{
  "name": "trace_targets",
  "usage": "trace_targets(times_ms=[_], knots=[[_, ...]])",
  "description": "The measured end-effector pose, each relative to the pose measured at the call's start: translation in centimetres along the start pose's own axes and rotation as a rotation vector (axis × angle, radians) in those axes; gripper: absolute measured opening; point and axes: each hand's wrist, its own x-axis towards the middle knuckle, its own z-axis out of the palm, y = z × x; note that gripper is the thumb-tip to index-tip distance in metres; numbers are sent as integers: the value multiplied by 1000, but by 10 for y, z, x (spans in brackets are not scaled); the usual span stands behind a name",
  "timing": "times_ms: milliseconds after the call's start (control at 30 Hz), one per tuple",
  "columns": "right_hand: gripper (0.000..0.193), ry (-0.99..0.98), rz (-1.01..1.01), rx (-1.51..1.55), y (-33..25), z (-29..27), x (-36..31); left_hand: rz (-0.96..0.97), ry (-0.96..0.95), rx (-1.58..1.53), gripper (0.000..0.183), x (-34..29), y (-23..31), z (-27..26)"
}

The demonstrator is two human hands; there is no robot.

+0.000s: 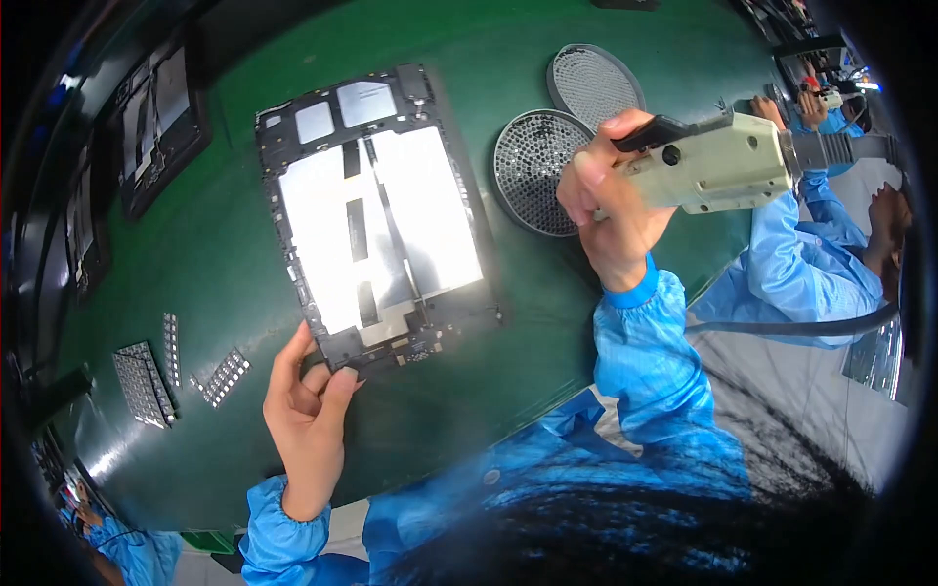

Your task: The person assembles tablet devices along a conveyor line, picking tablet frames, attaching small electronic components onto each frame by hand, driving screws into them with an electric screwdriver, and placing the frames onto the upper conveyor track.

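Observation:
An opened tablet (pixel 410 234) lies on the green bench, its silver battery panels, black frame and thin cables exposed. At its lower left corner my left hand (pixel 311 420) is closed, thumb and fingers gripping the edge. My right hand (pixel 618 210) is wrapped round a cream electric screwdriver (pixel 718 171) with a black lever, held above the bench to the right of the tablet. The screwdriver's tip is hidden by my fingers. Just behind that hand is a round metal dish (pixel 535 161) full of small holes, and a second, greyer round dish (pixel 598 78) overlaps it farther back.
More opened tablets (pixel 161 122) stand along the left side. Small strips of parts (pixel 227 378) and a stacked grid of parts (pixel 145 386) lie at the near left. A dark hose (pixel 796 327) crosses on the right, near a co-worker's blue sleeve (pixel 796 254).

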Motion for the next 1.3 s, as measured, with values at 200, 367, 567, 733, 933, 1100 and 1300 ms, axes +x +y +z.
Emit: trace_targets(times_ms=[200,367,567,733,933,1100,1300], knots=[[28,7,27,-78,6,8,1,275,-66,669,59,-16,20,-17],[39,8,-37,-149,-4,-12,-2,574,175,1066,57,12,38,-82],[45,-68,-145,95,-11,-1,-2,558,174,1174,41,0,33,-105],[45,-107,-111,165,-15,37,-12,539,57,1152,33,13,43,-102],[42,-109,-100,143,-21,79,-22,784,-42,950,38,25,63,-86],[39,-71,-30,174,-21,96,-31,630,142,982,43,25,65,-116],[38,-131,-62,160,-13,87,-31,649,150,1037,47,35,46,-124]])
